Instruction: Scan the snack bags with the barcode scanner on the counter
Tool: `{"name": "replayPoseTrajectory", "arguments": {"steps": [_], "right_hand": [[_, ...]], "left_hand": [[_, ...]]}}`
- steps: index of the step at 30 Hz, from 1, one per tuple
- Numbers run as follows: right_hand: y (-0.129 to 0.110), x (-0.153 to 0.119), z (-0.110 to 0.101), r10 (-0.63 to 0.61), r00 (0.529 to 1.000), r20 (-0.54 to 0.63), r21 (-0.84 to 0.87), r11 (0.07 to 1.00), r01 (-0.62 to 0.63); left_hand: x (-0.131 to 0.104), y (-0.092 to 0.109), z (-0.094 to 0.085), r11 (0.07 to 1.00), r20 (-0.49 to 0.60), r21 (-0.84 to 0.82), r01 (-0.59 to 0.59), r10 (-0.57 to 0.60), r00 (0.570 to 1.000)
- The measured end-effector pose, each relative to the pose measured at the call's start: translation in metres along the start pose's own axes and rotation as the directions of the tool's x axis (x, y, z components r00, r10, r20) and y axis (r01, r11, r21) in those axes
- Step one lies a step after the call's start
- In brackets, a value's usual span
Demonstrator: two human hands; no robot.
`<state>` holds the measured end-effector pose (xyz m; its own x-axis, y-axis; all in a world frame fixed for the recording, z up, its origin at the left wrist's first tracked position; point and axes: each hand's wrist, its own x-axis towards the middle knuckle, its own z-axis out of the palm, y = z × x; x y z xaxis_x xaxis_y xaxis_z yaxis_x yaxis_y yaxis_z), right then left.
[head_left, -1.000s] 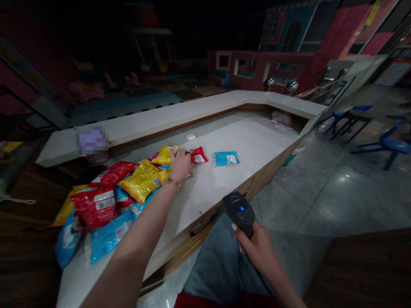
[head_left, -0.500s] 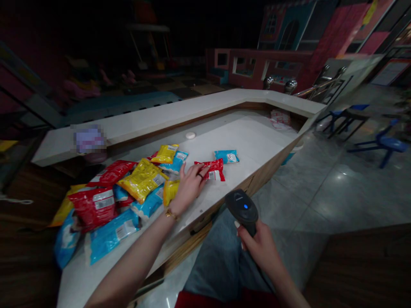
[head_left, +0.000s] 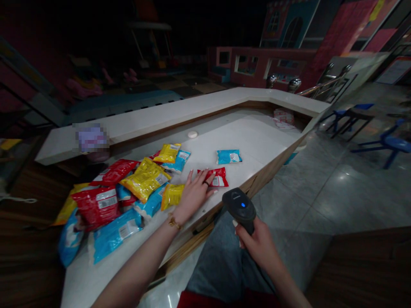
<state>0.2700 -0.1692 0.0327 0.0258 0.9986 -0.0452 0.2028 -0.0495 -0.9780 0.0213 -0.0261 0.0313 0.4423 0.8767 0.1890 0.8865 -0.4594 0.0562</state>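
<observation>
Red snack packet pinned flat on a pale counter, scanner held alongside.

Glossy, crinkled packets in red, yellow and blue are heaped [head_left: 128, 192] left of the left hand [head_left: 194, 194], which is spread open with its fingertips on the red packet [head_left: 218, 177] near the counter [head_left: 257, 141] edge. A lone blue packet [head_left: 229, 156] lies just beyond. The right hand [head_left: 257, 246] is closed round a black scanner [head_left: 239, 205], blue light lit.

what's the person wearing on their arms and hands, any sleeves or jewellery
Both forearms are bare, with no sleeves in view. The left hand has a dark ring on one finger and a gold chain bracelet at the wrist. The right hand shows light-painted nails and no ring or bracelet that I can see.
</observation>
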Motion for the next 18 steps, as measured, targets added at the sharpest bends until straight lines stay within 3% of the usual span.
{"name": "replayPoseTrajectory", "arguments": {"steps": [5, 11, 18], "right_hand": [[-0.002, 0.002, 0.004, 0.008, 1.000, 0.008, -0.045, 0.999, -0.008], [-0.004, 0.006, 0.007, 0.034, 0.999, 0.034, -0.034, 0.999, -0.033], [-0.003, 0.010, 0.007, -0.028, 0.999, 0.034, -0.139, 0.990, 0.033]], "left_hand": [[0.000, 0.000, 0.010, 1.000, 0.026, 0.001, -0.002, 0.002, 1.000], [0.004, -0.010, 0.007, 0.996, 0.015, -0.074, 0.045, -0.044, 0.999], [0.003, -0.012, 0.006, 0.991, 0.007, -0.122, 0.055, -0.055, 0.998]]}}
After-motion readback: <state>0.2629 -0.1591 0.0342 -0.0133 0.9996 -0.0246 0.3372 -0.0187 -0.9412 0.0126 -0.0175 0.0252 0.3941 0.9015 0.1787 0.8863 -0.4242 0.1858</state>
